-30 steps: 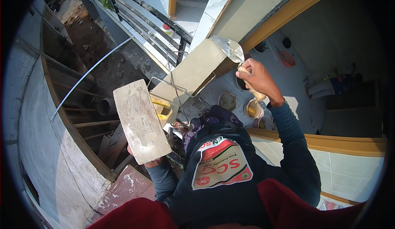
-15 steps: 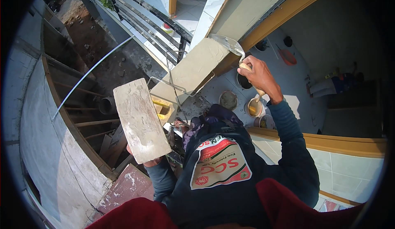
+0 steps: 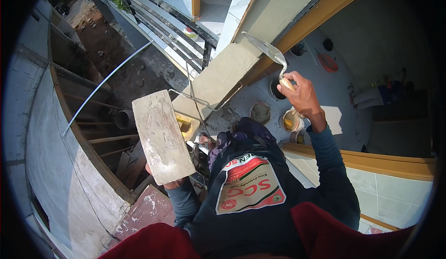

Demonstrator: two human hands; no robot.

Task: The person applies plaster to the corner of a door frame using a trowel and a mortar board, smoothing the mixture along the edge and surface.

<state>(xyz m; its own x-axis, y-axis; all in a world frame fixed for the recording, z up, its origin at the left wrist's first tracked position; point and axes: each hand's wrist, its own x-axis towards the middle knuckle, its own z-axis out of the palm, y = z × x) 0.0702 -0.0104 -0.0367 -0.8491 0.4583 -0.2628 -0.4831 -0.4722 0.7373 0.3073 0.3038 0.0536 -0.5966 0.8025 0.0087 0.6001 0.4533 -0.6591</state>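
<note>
In my right hand (image 3: 303, 96) is a pointed trowel (image 3: 268, 49), its wooden handle wrapped by my fingers and its metal blade thinly smeared with mortar. The blade hangs over the grey-beige plastered surface (image 3: 223, 70) by the door frame; whether it touches cannot be told. My left hand (image 3: 174, 183) is mostly hidden under a rectangular mortar-smeared board (image 3: 162, 138), with only fingertips and part of the palm showing at its lower edges. The board is tilted, its coated face up, left of my body.
Mortar buckets (image 3: 260, 113) and a yellow-stained pail (image 3: 291, 120) stand on the tiled floor at right. Bent metal rods (image 3: 193, 89) cross beside the plastered surface. A black railing (image 3: 162, 24) runs beyond. At left, a drop opens past a curved wall (image 3: 51, 133). Another person (image 3: 388, 94) is far right.
My right hand has drawn the trowel a little right and back from the plastered surface's upper edge, with the blade now angled differently. The board has shifted slightly right.
</note>
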